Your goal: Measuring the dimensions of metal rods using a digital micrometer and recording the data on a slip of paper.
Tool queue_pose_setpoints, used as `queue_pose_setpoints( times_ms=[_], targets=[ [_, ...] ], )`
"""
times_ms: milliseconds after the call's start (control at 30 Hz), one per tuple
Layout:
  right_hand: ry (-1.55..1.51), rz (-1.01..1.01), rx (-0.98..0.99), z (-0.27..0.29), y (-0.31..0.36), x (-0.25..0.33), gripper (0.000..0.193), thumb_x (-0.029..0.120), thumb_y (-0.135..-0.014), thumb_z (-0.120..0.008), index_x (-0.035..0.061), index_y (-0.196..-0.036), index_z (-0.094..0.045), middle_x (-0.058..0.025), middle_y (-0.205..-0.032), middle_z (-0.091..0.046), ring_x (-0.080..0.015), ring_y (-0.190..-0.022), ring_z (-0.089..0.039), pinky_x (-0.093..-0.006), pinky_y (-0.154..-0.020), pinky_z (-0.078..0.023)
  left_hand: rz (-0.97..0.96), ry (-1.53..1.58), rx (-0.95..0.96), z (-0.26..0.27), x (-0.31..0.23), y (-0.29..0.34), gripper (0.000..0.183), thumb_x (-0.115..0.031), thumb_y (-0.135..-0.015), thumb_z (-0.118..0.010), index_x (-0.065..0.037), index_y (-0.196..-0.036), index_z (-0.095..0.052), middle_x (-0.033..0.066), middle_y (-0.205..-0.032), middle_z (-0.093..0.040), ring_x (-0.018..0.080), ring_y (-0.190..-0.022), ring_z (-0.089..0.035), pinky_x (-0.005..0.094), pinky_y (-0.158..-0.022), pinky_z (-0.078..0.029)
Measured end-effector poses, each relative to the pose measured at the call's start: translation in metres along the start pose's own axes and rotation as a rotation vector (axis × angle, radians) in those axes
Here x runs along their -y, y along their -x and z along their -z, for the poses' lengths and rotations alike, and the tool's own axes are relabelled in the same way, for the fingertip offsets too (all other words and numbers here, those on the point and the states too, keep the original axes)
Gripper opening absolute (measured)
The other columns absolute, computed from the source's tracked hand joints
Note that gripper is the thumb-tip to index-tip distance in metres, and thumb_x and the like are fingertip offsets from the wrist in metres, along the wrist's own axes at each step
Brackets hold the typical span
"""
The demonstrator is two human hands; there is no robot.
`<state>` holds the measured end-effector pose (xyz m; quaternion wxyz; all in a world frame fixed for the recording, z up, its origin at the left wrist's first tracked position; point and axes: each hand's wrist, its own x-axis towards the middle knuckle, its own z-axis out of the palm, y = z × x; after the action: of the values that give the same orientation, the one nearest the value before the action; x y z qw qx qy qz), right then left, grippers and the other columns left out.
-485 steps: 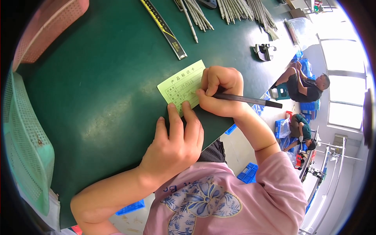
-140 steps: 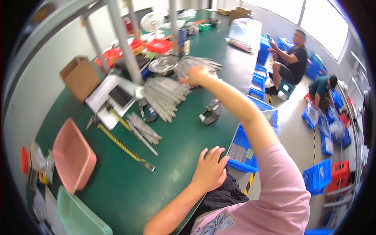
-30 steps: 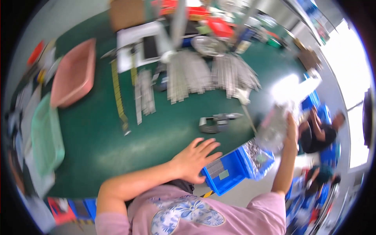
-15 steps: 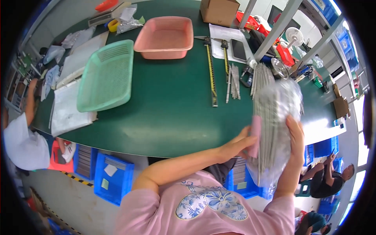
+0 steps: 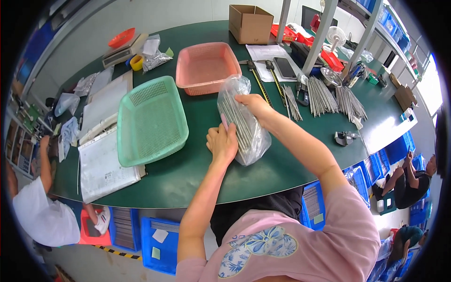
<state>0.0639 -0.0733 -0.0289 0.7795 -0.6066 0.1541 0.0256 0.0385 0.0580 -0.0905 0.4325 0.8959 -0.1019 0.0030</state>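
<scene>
A transparent plastic bag [image 5: 243, 128] full of thin grey metal rods is held tilted over the green table. Its lower end is close to or on the tabletop; I cannot tell which. My left hand [image 5: 222, 142] grips the near left side, fingers curled against the plastic, beside a narrow pink strip [image 5: 224, 122] at the bag's edge. Higher up, my right hand [image 5: 254, 106] is wrapped around the bag's right side. Just beyond the bag stands a pink plastic basket [image 5: 206, 87], with a green plastic basket [image 5: 152, 122] to the left.
Loose bundles of rods [image 5: 321, 96] lie to the right, near calipers [image 5: 260, 82], a phone [image 5: 284, 68] and a micrometer [image 5: 346, 137]. A cardboard box [image 5: 251, 24] stands at the back. Paper folders [image 5: 110, 162] lie at left. Blue crates [image 5: 159, 242] sit below the table edge. Other people sit on both sides.
Both hands have carried the bag of rods leftward from the table's right side to its middle, near the pink basket. The view has also shifted, and more rods and a micrometer now show at right.
</scene>
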Motion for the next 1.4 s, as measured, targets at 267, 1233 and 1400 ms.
queue_pose_setpoints(
  times_ms=[267,1233,1400],
  targets=[
    [1.183,0.398,-0.124,0.019,-0.021,0.037,0.030,0.029,-0.067,-0.060,-0.0007,-0.063,-0.058,-0.0165,-0.068,-0.060,-0.0275,-0.064,-0.058,-0.0377,-0.057,-0.045,-0.133,-0.231,-0.122,-0.013,-0.002,-0.028,0.039,-0.032,-0.084,-0.039,0.000,-0.098,-0.056,0.0198,-0.095,-0.049,0.0335,-0.091,-0.044,0.0434,-0.079,-0.033],
    [1.641,0.641,0.177,0.039,0.025,0.011,0.023,0.023,-0.070,-0.053,0.0051,-0.085,-0.055,-0.0164,-0.074,-0.059,-0.0321,-0.074,-0.057,-0.0419,-0.067,-0.043,-0.767,-0.326,0.161,0.065,-0.014,-0.009,0.033,-0.020,-0.078,-0.048,-0.001,-0.053,-0.055,0.0076,-0.071,-0.053,0.0242,-0.078,-0.050,0.0384,-0.088,-0.031],
    [1.717,0.633,0.132,0.059,0.041,0.016,0.065,0.045,-0.053,-0.065,0.0023,-0.101,-0.054,-0.0137,-0.087,-0.059,-0.0273,-0.088,-0.056,-0.0355,-0.084,-0.038,-0.661,-0.662,0.209,0.083,-0.029,-0.010,0.043,-0.042,-0.063,-0.063,-0.002,-0.049,-0.053,0.0105,-0.050,-0.049,0.0253,-0.064,-0.051,0.0423,-0.089,-0.029]
  ],
)
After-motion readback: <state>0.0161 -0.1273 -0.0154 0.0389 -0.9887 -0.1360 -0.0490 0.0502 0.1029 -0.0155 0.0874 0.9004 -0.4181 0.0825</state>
